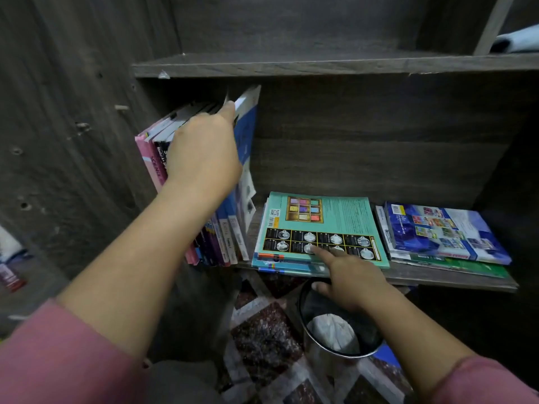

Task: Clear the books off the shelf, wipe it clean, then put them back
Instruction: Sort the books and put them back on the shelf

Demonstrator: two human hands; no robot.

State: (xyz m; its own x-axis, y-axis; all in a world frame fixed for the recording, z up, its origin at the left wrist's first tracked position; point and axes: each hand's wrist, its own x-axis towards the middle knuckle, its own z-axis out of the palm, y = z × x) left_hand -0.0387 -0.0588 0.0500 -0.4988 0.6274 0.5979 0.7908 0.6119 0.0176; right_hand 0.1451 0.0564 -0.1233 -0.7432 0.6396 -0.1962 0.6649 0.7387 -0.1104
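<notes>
Near, a bin [369, 342] stands on the floor below the shelf [437, 279]; above it the right hand [353, 284] lies open, forefinger straight on the teal stack [335, 217]; a blue stack [437, 231] lies just right; far left, the left hand [204, 150] covers the upright books [154, 161], forefinger tucked beside a blue book [246, 135]; grip unclear.

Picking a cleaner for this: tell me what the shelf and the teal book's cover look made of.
Shelf: likely laminated board, matt grey-brown wood-grain print; pale chip on the upper board's edge. Teal book: paper, smooth printed cover, thin stacked page edges; coating unclear.
</notes>
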